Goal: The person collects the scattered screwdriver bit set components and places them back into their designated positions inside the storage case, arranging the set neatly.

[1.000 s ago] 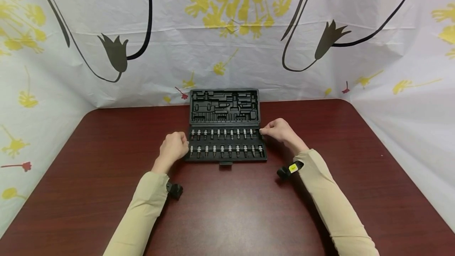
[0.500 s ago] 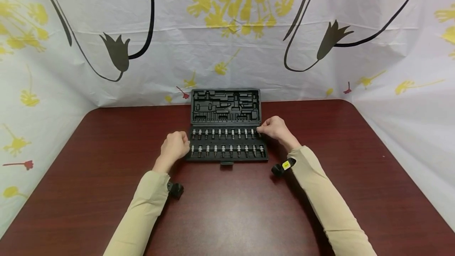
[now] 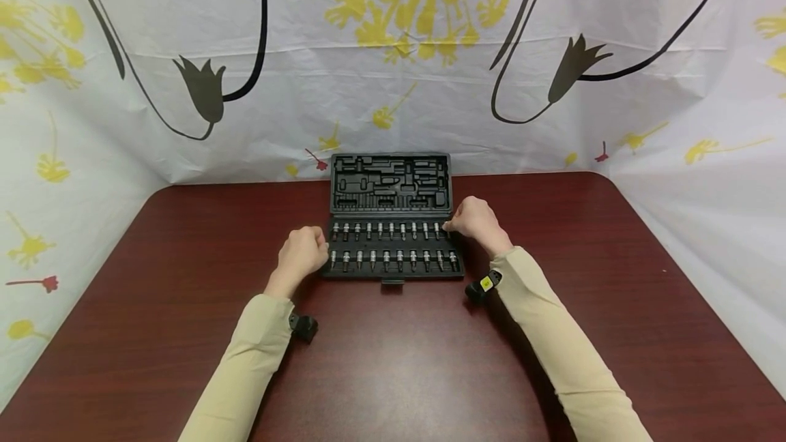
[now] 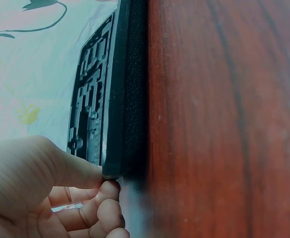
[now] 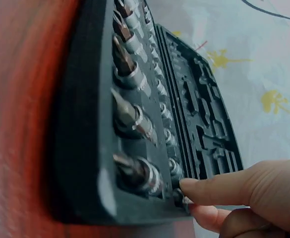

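Observation:
A black socket-set case (image 3: 391, 245) lies unfolded on the table, its moulded lid (image 3: 389, 183) leaning up at the back. Two rows of silver bit sockets (image 3: 386, 259) fill the tray; the right wrist view shows pointed and cross-shaped tips. My left hand (image 3: 299, 252) grips the case's left edge, thumb against its corner in the left wrist view. At the right end of the back row, my right hand (image 3: 475, 218) has thumb and finger pinched on a small bit socket (image 5: 186, 200), mostly hidden by the fingertips.
The dark red wooden table (image 3: 393, 360) extends around the case. A white patterned cloth (image 3: 393, 114) hangs right behind its far edge. The case's latch (image 3: 392, 283) sticks out at the front. Each wrist bears a small black camera.
My right hand has shifted slightly left to the end of the back row, and its wrist has turned and moved inward. The left hand keeps its hold on the case.

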A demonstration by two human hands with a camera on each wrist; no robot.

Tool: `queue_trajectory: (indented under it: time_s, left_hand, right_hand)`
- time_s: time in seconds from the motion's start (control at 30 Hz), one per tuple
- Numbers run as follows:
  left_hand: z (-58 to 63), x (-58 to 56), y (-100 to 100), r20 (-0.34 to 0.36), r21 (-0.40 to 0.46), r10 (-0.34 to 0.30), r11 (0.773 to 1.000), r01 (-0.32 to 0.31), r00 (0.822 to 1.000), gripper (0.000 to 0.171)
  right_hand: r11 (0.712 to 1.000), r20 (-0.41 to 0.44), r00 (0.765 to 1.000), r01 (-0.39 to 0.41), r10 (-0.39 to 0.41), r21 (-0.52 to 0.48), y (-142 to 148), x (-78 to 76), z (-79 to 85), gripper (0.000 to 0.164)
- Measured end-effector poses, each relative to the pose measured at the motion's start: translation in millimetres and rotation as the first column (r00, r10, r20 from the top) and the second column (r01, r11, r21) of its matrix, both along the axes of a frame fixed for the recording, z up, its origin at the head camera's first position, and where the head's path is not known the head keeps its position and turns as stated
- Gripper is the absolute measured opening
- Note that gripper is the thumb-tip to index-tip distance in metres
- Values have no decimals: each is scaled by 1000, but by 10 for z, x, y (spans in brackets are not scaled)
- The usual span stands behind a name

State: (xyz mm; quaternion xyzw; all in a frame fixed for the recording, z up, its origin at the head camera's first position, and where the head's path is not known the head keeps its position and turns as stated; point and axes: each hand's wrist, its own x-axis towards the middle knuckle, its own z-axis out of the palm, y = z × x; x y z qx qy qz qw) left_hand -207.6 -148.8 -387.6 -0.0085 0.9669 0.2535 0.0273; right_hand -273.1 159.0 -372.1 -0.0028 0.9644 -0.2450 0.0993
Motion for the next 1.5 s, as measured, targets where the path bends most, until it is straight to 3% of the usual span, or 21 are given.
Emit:
queue_trajectory:
  time_s: [0.2, 0.3, 0.53, 0.7, 0.8, 0.87, 0.93, 1.0, 1.1, 1.13, 1.17, 1.23, 1.37, 1.5]
  left_hand:
    - [-1, 10, 28, 7, 4, 1, 1000, -1, 1000, 23]
    - [-3, 6, 29, 7, 6, -3, 1000, 3, 1000, 23]
    - [-10, 6, 15, 1, 8, 10, 1000, -10, 1000, 22]
    - [-37, -9, -10, 19, 43, -6, 999, 6, 1000, 20]
    - [-44, -61, -79, 45, 144, -17, 989, 11, 999, 16]
    - [-38, -125, -133, 79, 253, 0, 967, -20, 997, 14]
    - [-28, -222, -177, 132, 399, 41, 913, -90, 990, 21]
    - [-4, -349, -184, 191, 538, 96, 822, -186, 977, 30]
    - [21, -566, -144, 246, 693, 155, 663, -285, 957, 40]
    - [38, -635, -116, 254, 721, 172, 623, -305, 952, 42]
    - [54, -703, -88, 251, 736, 178, 603, -307, 952, 43]
    - [91, -816, -31, 229, 746, 180, 598, -292, 957, 45]
    - [166, -965, 60, 194, 725, 160, 641, -251, 968, 47]
    - [216, -1044, 104, 186, 721, 168, 646, -251, 968, 48]
  right_hand:
    - [996, 150, 987, 69, -60, -57, 102, -101, -34, 36]
    - [992, 229, 970, 101, -81, -74, 147, -167, -48, 44]
    - [988, 395, 919, 68, -9, -136, 171, -338, -33, 58]
    - [986, 401, 915, 28, 42, -167, 200, -350, -46, 56]
    - [977, 334, 941, 22, 51, -212, 245, -319, -49, 52]
    - [966, 232, 972, 35, 27, -256, 277, -315, -39, 49]
    - [957, 100, 995, 50, -21, -287, 296, -332, -22, 46]
    - [953, -24, 998, 54, -65, -299, 298, -367, 1, 42]
    - [956, -132, 987, 48, -90, -288, 268, -429, 25, 43]
    - [958, -154, 984, 41, -88, -284, 252, -449, 38, 43]
    - [959, -173, 981, 31, -83, -281, 232, -469, 52, 43]
    - [953, -187, 980, 15, -75, -303, 186, -511, 76, 42]
    - [933, -176, 982, 3, -71, -359, 88, -587, 117, 39]
    - [923, -156, 985, 8, -74, -385, 23, -646, 124, 39]
